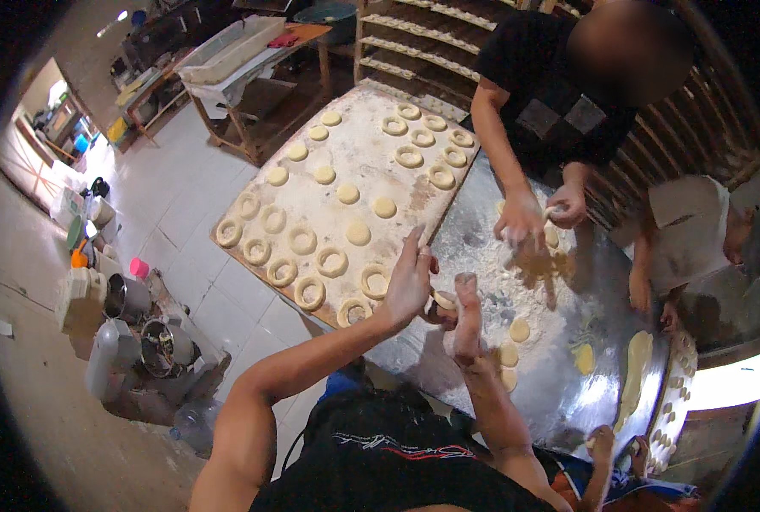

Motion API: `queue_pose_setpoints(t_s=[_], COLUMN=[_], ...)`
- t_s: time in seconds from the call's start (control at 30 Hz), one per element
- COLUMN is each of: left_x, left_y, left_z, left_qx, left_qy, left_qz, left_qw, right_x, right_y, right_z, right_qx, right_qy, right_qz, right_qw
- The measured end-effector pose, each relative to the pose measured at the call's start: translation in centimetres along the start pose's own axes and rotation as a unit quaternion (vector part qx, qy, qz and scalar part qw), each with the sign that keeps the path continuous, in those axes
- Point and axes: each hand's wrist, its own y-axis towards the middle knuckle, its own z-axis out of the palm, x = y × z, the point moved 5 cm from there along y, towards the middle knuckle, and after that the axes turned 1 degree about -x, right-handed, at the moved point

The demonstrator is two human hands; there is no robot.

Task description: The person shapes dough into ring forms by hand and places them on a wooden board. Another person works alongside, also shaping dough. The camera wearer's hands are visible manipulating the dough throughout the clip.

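Both my hands are dusted with flour and meet above the near edge of the metal table (474, 401). Between them is a pale dough ring (443, 300), partly hidden by my fingers. My left hand (408, 282) grips its left side, forefinger pointing up and away. My right hand (465, 320) curls round the other side with its thumb raised. Left of my hands lies a floured wooden board (367, 145) with rows of dough rings (331, 262) and several flat dough discs (358, 233). More dough discs (519, 330) lie on the table right of my right hand.
Across the table a co-worker's hands (525, 222) handle dough over loose flour (516, 290). A long dough strip (634, 380) and other people's hands (602, 444) are at the right. Racks of trays (423, 47) stand behind; pots (127, 297) sit on the floor left.
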Motion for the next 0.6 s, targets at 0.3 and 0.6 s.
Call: queue_pose_setpoints(t_s=[0.3,0.6], left_x=[1.7,0.9], left_y=[1.1,2.8], left_z=[-1.5,-2.5], left_qx=[0.109,0.151], left_qy=[-0.141,-0.002], left_qz=[-0.228,0.086], left_qw=[0.957,0.985], right_x=[-1.3,-3.6], right_y=[2.2,4.8], right_z=[1.6,3.3], right_qx=[0.020,-0.045], right_qy=[-0.047,-0.068], right_qz=[-0.019,-0.033], right_qw=[0.998,0.996])
